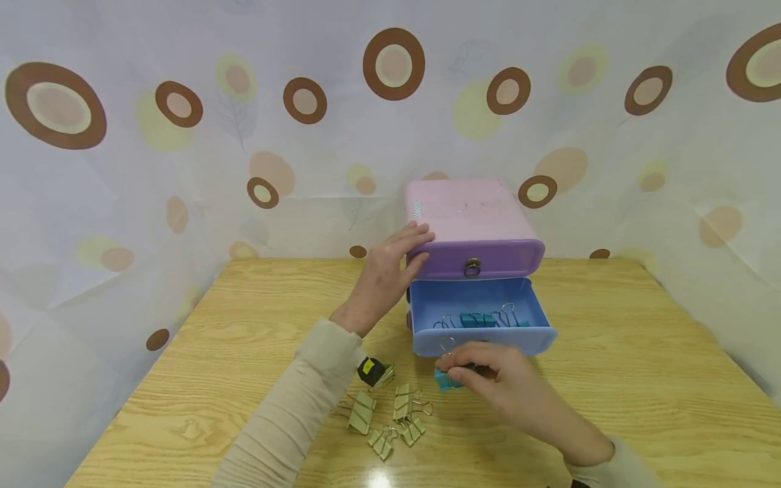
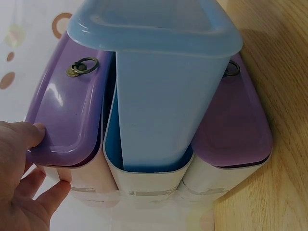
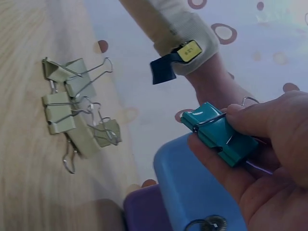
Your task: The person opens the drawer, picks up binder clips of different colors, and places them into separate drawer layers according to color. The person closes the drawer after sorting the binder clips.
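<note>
My left hand (image 1: 381, 271) rests on the upper left corner of a small drawer cabinet (image 1: 470, 207), fingers on the pink top and thumb against the purple top drawer (image 2: 67, 106). Below that drawer, a blue drawer (image 1: 482, 342) is pulled out, with several teal binder clips (image 1: 478, 320) lying inside. In front of it my right hand (image 1: 509, 383) pinches a teal binder clip (image 3: 219, 132) between thumb and fingers, one wire handle sticking up. Several gold binder clips (image 1: 363, 412) lie in a loose group on the table, left of the right hand.
The wooden table (image 1: 610, 366) meets a patterned cloth backdrop (image 1: 342, 149) behind the cabinet. A lower purple drawer (image 2: 236, 120) sits closed under the blue one. A black strap with a yellow label (image 3: 189, 51) hangs at the left cuff, above the gold clips in the head view.
</note>
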`<act>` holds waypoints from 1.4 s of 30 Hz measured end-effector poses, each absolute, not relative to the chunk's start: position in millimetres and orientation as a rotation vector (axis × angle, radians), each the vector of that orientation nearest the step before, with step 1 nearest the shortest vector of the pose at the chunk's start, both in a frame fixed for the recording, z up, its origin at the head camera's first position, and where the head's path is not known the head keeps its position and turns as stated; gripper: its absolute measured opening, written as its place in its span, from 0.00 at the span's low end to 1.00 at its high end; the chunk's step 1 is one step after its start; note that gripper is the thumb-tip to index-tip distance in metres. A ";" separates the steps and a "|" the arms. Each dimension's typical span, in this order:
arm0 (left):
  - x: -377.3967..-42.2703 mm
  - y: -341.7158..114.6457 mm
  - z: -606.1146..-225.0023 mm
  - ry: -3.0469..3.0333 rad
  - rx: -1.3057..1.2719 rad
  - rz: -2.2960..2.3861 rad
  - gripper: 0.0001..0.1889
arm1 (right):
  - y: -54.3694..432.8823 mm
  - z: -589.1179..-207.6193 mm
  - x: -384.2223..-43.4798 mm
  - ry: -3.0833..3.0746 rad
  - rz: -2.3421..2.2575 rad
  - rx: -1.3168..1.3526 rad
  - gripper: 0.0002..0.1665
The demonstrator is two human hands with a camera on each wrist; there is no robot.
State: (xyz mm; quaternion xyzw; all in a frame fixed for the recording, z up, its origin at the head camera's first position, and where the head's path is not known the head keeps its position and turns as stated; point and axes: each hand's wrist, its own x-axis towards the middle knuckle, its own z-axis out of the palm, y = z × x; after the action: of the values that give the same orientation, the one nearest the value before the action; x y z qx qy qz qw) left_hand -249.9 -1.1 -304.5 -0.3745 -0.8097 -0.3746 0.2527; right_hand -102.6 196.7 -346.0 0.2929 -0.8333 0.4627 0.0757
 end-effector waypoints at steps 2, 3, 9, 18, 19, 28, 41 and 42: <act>-249.9 -1.1 -304.5 -2.197 -1.021 -1.016 0.17 | 198.6 -340.9 -104.3 -2.472 1.380 0.896 0.09; -250.0 -1.1 -304.5 -2.194 -1.022 -1.016 0.17 | 199.7 -338.5 -105.3 -2.465 1.377 0.902 0.10; -250.7 -0.6 -305.2 -2.195 -1.025 -1.020 0.17 | 205.3 -326.4 -111.2 -2.430 1.362 0.877 0.11; -249.9 0.0 -303.7 -2.217 -1.022 -1.011 0.17 | 208.8 -311.0 -125.8 -2.364 1.195 0.795 0.11; -249.8 -0.1 -303.6 -2.217 -1.020 -1.013 0.17 | 209.3 -309.9 -128.0 -2.373 1.176 0.774 0.11; -250.1 -0.2 -303.4 -2.234 -1.006 -1.006 0.17 | 214.9 -308.5 -143.8 -2.551 1.089 0.573 0.11; -249.1 -0.9 -303.5 -2.214 -1.020 -1.017 0.17 | 204.6 -313.4 -157.3 -2.655 1.131 0.611 0.13; -248.9 -1.0 -303.5 -2.214 -1.021 -1.016 0.17 | 203.5 -313.6 -158.2 -2.668 1.116 0.623 0.13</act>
State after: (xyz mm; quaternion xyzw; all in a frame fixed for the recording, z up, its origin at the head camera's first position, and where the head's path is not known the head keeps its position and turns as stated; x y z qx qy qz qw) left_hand -248.9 -1.0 -303.5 -0.3744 -0.8122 -0.3726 0.2478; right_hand -158.2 203.5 -313.6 0.2097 -0.8981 0.3757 0.0914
